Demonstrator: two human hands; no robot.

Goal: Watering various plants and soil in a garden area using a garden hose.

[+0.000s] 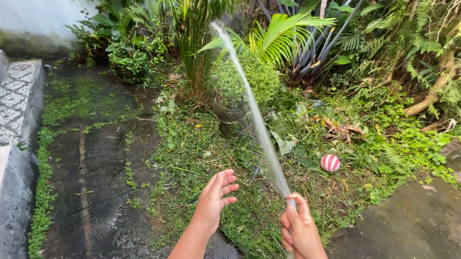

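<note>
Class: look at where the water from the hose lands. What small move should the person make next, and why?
Probably tilt the hose in the right hand slightly lower: the water jet arcs over the round potted shrub into the taller plants behind. The left hand is open, holding nothing.

White wall (30, 5), wet dark paving (93, 190), patterned step (11, 100), possibly stone, daylight

Hose (289, 258): pale, smooth, slightly translucent plastic or rubber, gripped in right hand (301, 235). Water jet (257, 120): clear, glassy. Paving (93, 190): dark rough concrete, wet and shiny, moss in the cracks. Step (13, 105): pebbled grey stone side, matt; top pale smooth tile. Ball (330, 163): glossy plastic, red and white stripes. Pot (227, 114): dull grey, rough, weathered. Wall (30, 0): matt white plaster, stained green at base. Left hand (214, 198): bare skin.
</note>
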